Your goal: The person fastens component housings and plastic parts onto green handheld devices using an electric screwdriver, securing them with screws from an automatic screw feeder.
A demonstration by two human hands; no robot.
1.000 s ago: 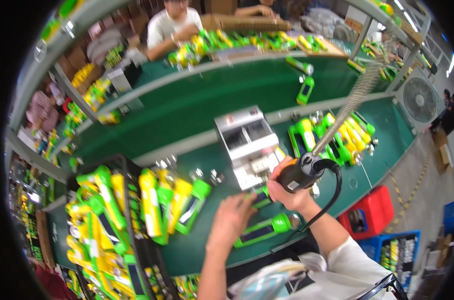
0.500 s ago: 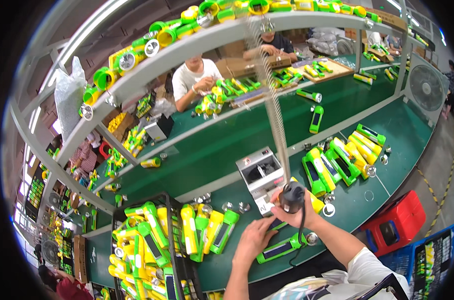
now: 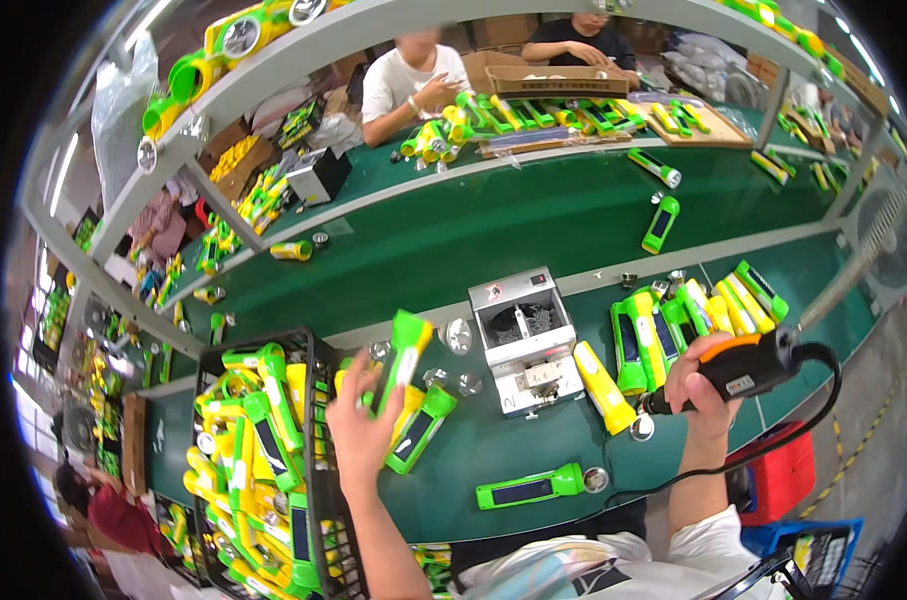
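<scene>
Low in the frame, left of centre, the left hand (image 3: 359, 425) is raised with its fingers wrapped round a green-and-yellow plastic flashlight body (image 3: 402, 360), which tilts up toward the middle of the picture, just above the black wire crate (image 3: 319, 400) heaped with more of the same shells at lower left. At right of centre the right hand (image 3: 699, 385) is clenched on an orange-and-black electric screwdriver (image 3: 749, 365); its black cable (image 3: 824, 410) loops down toward the lower right, and a coiled line rises from it to the upper right.

Between the hands, on the green bench top (image 3: 534, 225), stands a small white box-shaped screw feeder (image 3: 524, 340) with a small red mark on its top left corner and a dark tray of screws. A green flashlight with a dark panel (image 3: 529, 487) lies flat near the lower edge, well clear of both hands. A yellow flashlight shell (image 3: 601, 385) lies just right of the feeder, beside a row of green and yellow shells (image 3: 694, 310). A flat brown cardboard box (image 3: 559, 80) sits at top centre; a red plastic bin (image 3: 779, 475) is on the floor at lower right.
</scene>
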